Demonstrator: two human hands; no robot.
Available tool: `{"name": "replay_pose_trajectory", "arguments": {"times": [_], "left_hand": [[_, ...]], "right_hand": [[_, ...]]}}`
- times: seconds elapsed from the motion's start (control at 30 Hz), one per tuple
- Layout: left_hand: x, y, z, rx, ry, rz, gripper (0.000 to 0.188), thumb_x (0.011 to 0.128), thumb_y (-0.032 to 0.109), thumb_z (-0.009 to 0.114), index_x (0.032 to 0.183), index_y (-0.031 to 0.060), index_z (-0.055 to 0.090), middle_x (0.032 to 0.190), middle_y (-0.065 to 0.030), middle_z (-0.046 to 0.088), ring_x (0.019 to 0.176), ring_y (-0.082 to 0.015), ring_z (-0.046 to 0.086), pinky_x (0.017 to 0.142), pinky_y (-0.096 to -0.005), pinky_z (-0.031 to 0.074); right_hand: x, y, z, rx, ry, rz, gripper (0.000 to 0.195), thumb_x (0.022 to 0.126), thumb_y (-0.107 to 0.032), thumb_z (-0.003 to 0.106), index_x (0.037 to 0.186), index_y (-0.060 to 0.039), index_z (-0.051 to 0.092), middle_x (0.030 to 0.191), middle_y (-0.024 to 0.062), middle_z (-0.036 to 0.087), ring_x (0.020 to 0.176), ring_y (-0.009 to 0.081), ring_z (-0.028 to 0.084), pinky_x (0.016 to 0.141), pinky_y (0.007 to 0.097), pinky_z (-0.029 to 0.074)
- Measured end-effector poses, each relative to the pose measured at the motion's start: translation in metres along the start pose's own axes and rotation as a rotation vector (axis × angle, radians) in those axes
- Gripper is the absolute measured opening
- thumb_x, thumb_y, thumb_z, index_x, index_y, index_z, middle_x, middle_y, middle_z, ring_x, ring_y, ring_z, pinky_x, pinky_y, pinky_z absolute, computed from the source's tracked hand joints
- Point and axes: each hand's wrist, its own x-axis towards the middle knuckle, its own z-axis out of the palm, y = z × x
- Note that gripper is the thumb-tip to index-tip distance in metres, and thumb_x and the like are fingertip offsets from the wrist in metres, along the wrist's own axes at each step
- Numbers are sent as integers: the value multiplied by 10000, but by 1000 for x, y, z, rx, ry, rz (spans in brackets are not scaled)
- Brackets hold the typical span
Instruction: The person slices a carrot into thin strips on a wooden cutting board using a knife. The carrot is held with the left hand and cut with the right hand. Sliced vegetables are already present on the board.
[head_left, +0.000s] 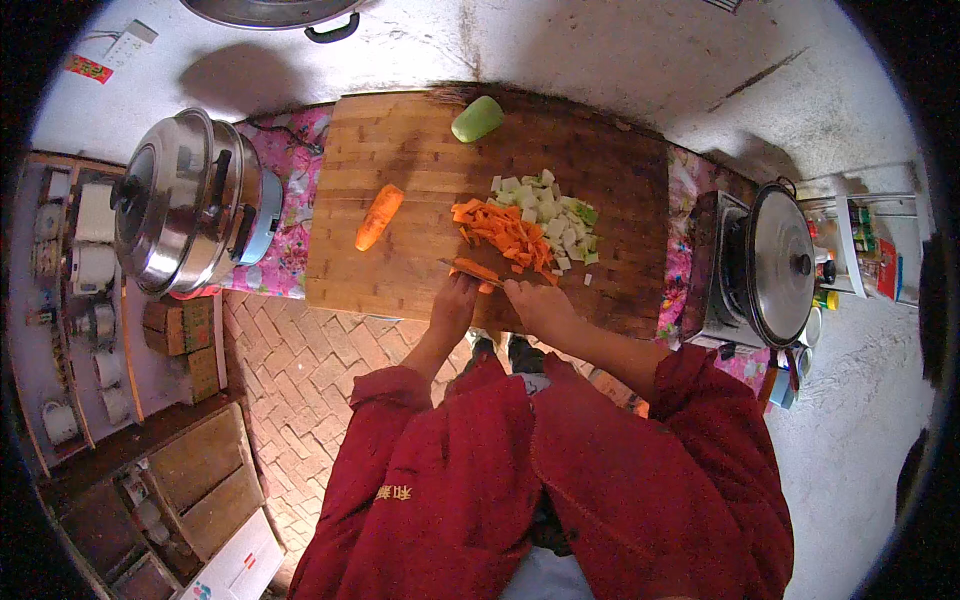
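Note:
On the wooden cutting board (420, 285), my right hand (536, 301) grips a kitchen knife (469, 271) near the front edge. My left hand (454, 300) is beside the blade, its fingers on a piece of carrot that is mostly hidden. Just beyond the knife lies a pile of orange carrot slices (506, 234), touching a heap of diced pale green vegetable (555, 217). A peeled carrot piece (379, 217) rests on the left of the board. At the board's far edge lies a larger pale green vegetable piece (478, 119).
A lidded metal steamer pot (180, 202) stands left of the board on a floral cloth (281, 202). To the right, a lidded pan (784, 262) sits on a stove (709, 262). Shelves (82, 300) stand at the left, with a white wall behind the board.

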Motion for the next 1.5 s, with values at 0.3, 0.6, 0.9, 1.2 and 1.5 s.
{"name": "replay_pose_trajectory", "arguments": {"times": [0.3, 0.6, 0.9, 1.2, 1.5], "left_hand": [[5, 4, -3, 130, 21, 89, 359, 778, 103, 574, 1129, 37, 614, 1174, -165, 583, 1139, -338, 533, 975, -382, 477], [4, 3, 3, -12, -82, -69, 283, 777, 83, 572, 1055, 45, 611, 1118, -138, 580, 1052, -323, 568, 830, -389, 533], [8, 2, 2, 35, 29, -44, 236, 778, 72, 568, 1010, 51, 607, 1113, -138, 559, 1080, -332, 560, 798, -395, 539], [8, 4, -3, -10, -82, -72, 187, 781, 61, 568, 962, 49, 610, 1067, -129, 562, 1042, -337, 571, 795, -401, 537], [4, 2, -4, -49, 27, -31, 218, 761, 75, 569, 965, 110, 637, 1059, -113, 570, 1000, -317, 579, 770, -400, 530]], "right_hand": [[-9, -12, -11, -29, 74, 6, 243, 855, -86, 570, 1055, -2, 459, 843, 182, 632, 692, 331, 684, 551, 408, 557], [8, 21, 23, 73, 51, -42, 222, 850, -64, 565, 1027, -29, 436, 833, 192, 636, 693, 370, 674, 546, 451, 541], [-2, 9, 14, 105, 24, 66, 233, 862, -65, 528, 1071, -49, 427, 862, 195, 626, 728, 392, 662, 582, 481, 528], [-1, 20, 34, 77, 49, 48, 276, 855, -69, 554, 1100, -49, 430, 866, 199, 628, 718, 389, 665, 572, 475, 538], [-16, 2, -8, 111, 0, 21, 289, 865, -82, 549, 1127, -38, 435, 853, 198, 653, 734, 392, 674, 579, 484, 539]]}}
